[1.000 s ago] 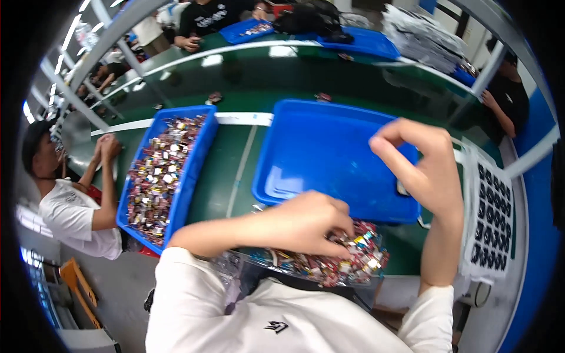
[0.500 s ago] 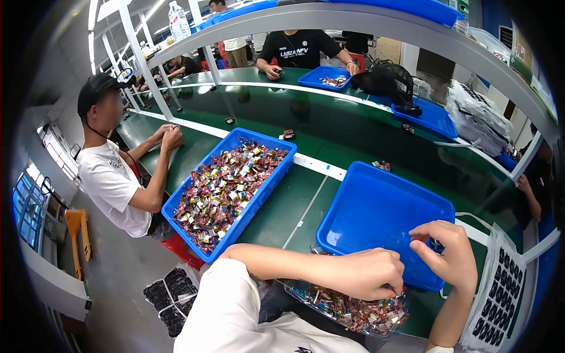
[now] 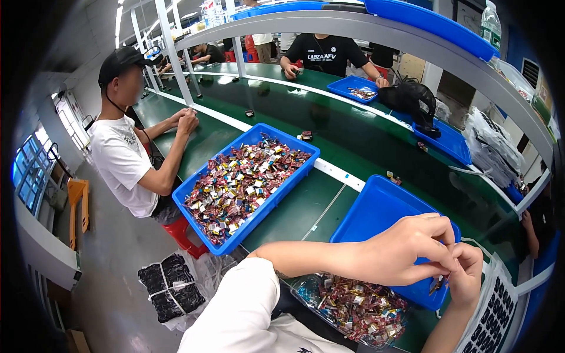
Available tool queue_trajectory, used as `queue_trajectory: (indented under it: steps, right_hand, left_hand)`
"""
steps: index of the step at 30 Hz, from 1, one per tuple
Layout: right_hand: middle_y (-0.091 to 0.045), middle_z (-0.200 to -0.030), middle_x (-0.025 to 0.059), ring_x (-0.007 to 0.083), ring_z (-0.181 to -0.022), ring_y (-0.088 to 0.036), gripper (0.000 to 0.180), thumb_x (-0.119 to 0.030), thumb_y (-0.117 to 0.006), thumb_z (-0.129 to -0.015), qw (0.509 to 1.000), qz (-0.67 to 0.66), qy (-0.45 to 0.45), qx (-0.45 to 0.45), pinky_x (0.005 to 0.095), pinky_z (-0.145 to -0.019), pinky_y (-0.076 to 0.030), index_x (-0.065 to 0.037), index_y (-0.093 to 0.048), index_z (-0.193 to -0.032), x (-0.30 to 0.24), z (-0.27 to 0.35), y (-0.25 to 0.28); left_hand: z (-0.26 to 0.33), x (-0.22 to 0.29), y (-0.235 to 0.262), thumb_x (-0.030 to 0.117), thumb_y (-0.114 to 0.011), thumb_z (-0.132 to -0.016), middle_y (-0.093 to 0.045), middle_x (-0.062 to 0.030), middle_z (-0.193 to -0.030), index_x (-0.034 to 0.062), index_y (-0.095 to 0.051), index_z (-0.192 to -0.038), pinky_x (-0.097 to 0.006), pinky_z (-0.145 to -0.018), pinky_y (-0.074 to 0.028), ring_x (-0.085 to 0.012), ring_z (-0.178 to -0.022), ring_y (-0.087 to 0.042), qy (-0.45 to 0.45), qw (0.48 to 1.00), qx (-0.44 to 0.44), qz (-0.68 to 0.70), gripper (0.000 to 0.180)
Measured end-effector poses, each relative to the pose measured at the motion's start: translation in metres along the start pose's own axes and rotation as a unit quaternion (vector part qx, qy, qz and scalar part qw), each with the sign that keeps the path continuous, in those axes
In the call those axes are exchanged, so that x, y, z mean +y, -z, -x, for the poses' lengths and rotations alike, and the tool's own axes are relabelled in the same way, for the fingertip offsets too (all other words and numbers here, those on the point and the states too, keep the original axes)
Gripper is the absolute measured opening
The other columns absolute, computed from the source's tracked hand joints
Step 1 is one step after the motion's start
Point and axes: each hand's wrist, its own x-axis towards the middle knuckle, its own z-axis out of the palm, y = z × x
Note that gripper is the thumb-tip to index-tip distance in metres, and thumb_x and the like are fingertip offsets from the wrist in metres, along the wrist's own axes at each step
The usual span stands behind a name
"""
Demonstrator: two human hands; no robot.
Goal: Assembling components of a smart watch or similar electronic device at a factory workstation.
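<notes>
My left hand (image 3: 412, 250) and my right hand (image 3: 467, 273) meet over the right blue tray (image 3: 372, 203), fingertips pinched together. A small dark and reddish-brown part (image 3: 436, 285) shows just under the fingers; which hand grips it more is hidden. Below my left forearm, a clear plastic container (image 3: 306, 297) holds a heap of small reddish-brown parts (image 3: 356, 306) with silvery-white pieces among them. The visible floor of the blue tray is bare, and its near side is covered by my hands.
A deep blue bin (image 3: 215, 246) heaped with similar parts stands left on the green bench (image 3: 282, 217). At right lies a white sheet with black pieces (image 3: 494, 306). A co-worker in white (image 3: 120, 150) sits left; another in black (image 3: 326, 56) works opposite. A grey shelf beam (image 3: 329, 22) crosses above.
My left hand has risen from the heap of parts and moved right to meet my right hand. My right fingers have closed into a pinch. The view has shifted slightly left.
</notes>
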Motion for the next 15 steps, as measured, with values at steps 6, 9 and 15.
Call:
queue_trajectory:
  steps: [6,9,15]
  right_hand:
    - [-0.060,-0.073,0.0083,0.0129,-0.064,-0.051,0.028,-0.022,-0.065,-0.088,0.997,0.040,0.044,0.057,0.0241,-0.059,-0.039,0.002,-0.058,-0.078,0.000,-0.007,-0.009]
    - [-0.060,-0.073,0.0079,0.0124,-0.065,-0.052,0.025,-0.020,-0.065,-0.088,0.995,0.053,0.053,0.067,0.0230,-0.059,-0.039,0.003,-0.058,-0.078,0.004,-0.009,-0.008]
    - [-0.060,-0.073,0.0076,0.0114,-0.067,-0.054,0.017,-0.011,-0.063,-0.088,0.981,0.145,0.063,0.115,0.0230,-0.059,-0.040,0.003,-0.060,-0.081,-0.001,-0.010,-0.016]
  left_hand:
    - [0.002,-0.007,0.005,0.006,-0.073,-0.072,-0.059,-0.0057,-0.081,0.0083,-0.071,-0.084,-0.031,-0.063,-0.043,-0.0206,-0.073,-0.055,0.045,0.999,0.026,-0.011,0.012]
    - [0.000,-0.009,0.009,0.007,-0.072,-0.073,-0.060,-0.0055,-0.079,0.0059,-0.069,-0.079,-0.030,-0.063,-0.043,-0.0199,-0.072,-0.056,0.043,0.999,0.024,-0.014,0.008]
    - [-0.001,-0.009,0.017,0.009,-0.070,-0.074,-0.060,-0.0056,-0.070,0.0023,-0.067,-0.074,-0.028,-0.060,-0.042,-0.0168,-0.068,-0.054,0.122,0.990,0.004,-0.073,0.008]
